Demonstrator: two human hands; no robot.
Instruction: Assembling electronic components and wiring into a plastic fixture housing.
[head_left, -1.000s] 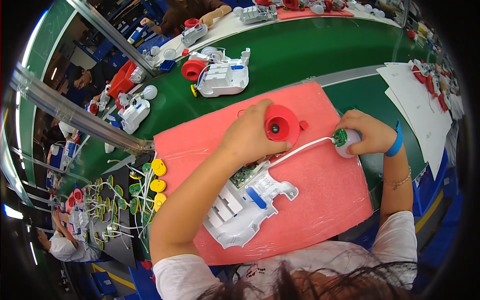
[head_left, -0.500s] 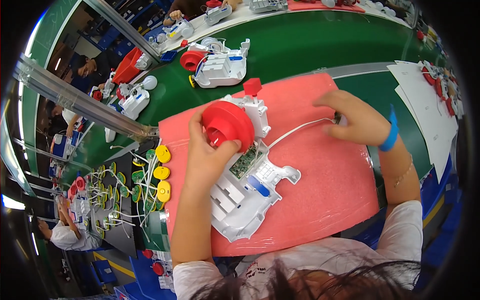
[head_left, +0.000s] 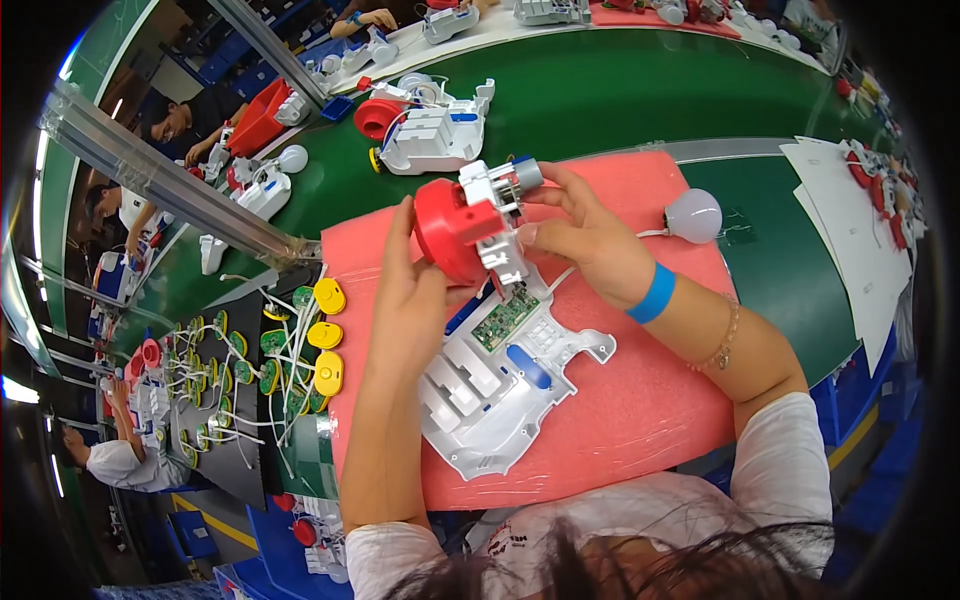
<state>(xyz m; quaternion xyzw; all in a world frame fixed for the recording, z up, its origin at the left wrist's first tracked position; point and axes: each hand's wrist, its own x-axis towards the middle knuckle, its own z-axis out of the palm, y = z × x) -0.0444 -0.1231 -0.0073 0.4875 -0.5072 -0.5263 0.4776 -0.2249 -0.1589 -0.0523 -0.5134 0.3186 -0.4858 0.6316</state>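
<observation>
Over the upper middle of a pink foam mat (head_left: 650, 380), both my hands hold one assembly, a red round plastic part (head_left: 437, 235) joined to a white mechanism (head_left: 505, 250). My left hand (head_left: 408, 285) is closed around the red part's left and lower edge. With thumb and fingers, my right hand (head_left: 590, 240) grips the mechanism's right side, beside a silver cylindrical motor (head_left: 526, 174). Below lies an open white plastic housing (head_left: 480, 405) with a green circuit board (head_left: 503, 320) and a blue strip. A white bulb-shaped part (head_left: 693, 216) on a white cable rests right of my right hand.
Yellow round parts (head_left: 328, 372) and several wired small boards lie at the left, on a black sheet (head_left: 215, 460). Another white-and-red unit (head_left: 435, 135) stands on the green belt (head_left: 600, 90) beyond the mat. White papers (head_left: 840, 220) lie at the right. Other people work at the left.
My right hand has moved left from the cable end to the mechanism. The red part and mechanism have turned, bringing the motor into view. The bulb-shaped part now shows at the right.
</observation>
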